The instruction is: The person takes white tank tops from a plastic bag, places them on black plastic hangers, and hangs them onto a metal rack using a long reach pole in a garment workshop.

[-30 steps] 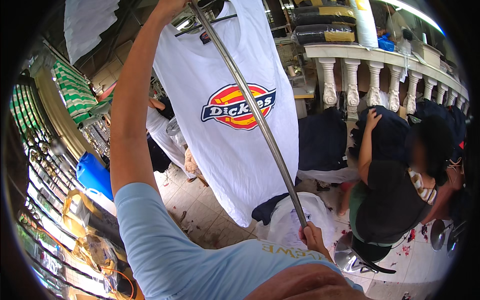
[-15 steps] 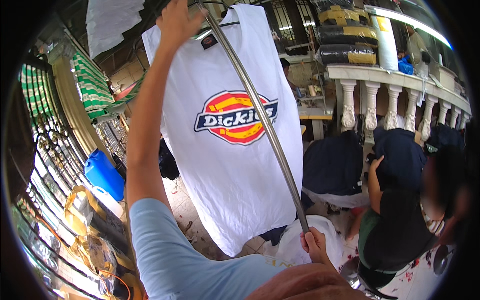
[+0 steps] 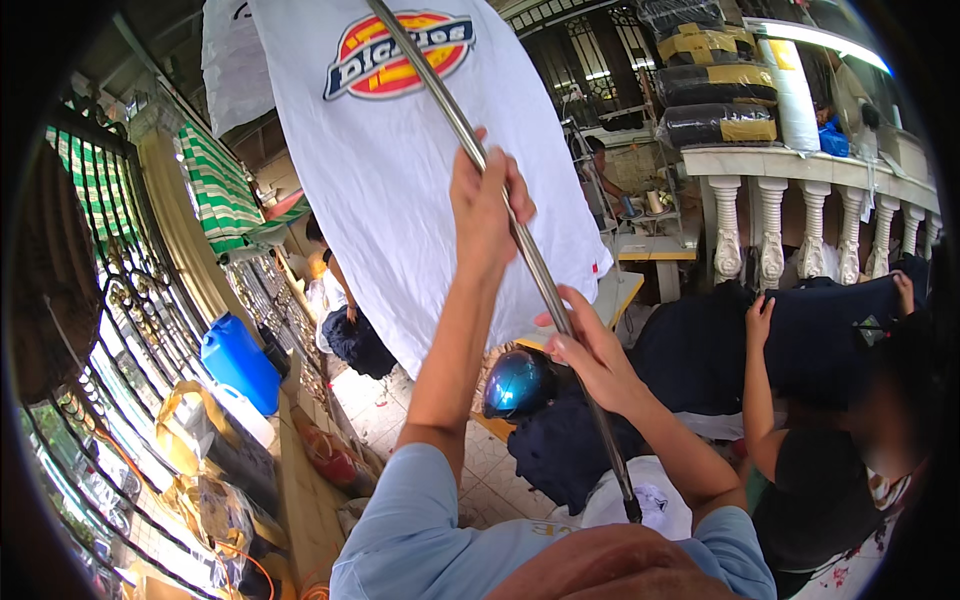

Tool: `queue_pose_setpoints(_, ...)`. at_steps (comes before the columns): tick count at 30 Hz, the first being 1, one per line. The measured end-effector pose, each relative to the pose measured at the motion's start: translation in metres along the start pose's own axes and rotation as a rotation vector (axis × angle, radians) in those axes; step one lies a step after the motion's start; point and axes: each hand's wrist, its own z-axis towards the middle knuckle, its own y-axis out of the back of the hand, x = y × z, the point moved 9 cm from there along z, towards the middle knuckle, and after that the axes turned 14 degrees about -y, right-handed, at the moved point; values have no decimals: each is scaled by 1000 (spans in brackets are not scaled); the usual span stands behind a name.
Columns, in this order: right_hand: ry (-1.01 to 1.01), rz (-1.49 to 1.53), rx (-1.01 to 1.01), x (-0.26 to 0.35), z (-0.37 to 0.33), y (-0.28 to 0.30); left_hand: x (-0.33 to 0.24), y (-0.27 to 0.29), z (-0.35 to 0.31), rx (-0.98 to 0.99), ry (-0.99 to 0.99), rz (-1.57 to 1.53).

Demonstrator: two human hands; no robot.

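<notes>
A long metal pole (image 3: 535,262) slants from the top of the view down toward my chest. My left hand (image 3: 487,205) is wrapped around its middle. Lower on the pole, my right hand (image 3: 600,355) curls loosely about it, thumb on one side and fingertips showing past the other. Behind the pole hangs a white shirt (image 3: 400,220) with a red, yellow and dark blue print on its front. The shirt's top and the pole's upper end lie outside the view. Another white piece of cloth (image 3: 237,70) hangs to its left.
At right, another person's hand (image 3: 760,318) holds dark navy cloth (image 3: 820,325). A blue shiny helmet (image 3: 518,383) sits below the shirt near dark cloth (image 3: 575,450). A blue jug (image 3: 240,362) and an iron gate (image 3: 110,260) stand left; a white balustrade (image 3: 770,225) is far right.
My left hand has come down from the shirt's neck to the pole's middle. My right hand has moved up from the pole's lower end. The shirt now sits higher in view.
</notes>
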Motion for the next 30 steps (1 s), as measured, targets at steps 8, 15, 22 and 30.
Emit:
queue_pose_setpoints(8, -413, 479, 295, -176, -105, -13, -4, 55, 176, 46, -59, 141)
queue_pose_setpoints(15, -554, 202, -35, -309, -164, -35, -17, 127, 335, 175, -20, 312)
queue_pose_setpoints(22, -243, 127, -175, -276, -15, -9, -3, 124, 256, 209, -74, 351)
queue_pose_setpoints(30, 41, 98, -40, -139, 208, -30, 81, 158, 103, 210, 42, 310)
